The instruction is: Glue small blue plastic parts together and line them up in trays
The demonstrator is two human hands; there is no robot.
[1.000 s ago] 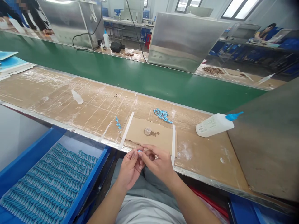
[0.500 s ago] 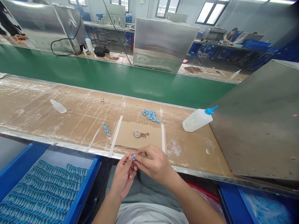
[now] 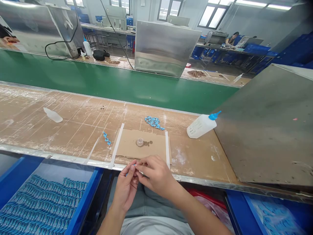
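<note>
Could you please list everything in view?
cup: one, clear, on cardboard
cardboard: one, brown, on bench
tape strips: two, white, cardboard's ends
piled pieces: many, blue, behind cardboard
row pieces: about four, blue, left
large bottle: one, white, right
small bottle: one, white, left
bins: two, blue, below
belt: one, green, behind bench
metal boxes: three, grey, around belt
people: at least two, background
held piece: one, blue, front centre
left hand, right hand: two, bare, front

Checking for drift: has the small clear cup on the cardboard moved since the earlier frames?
No. Against the cardboard sheet and its dark spots, the clear cup sits in the same place; only the camera view shifted.
</note>
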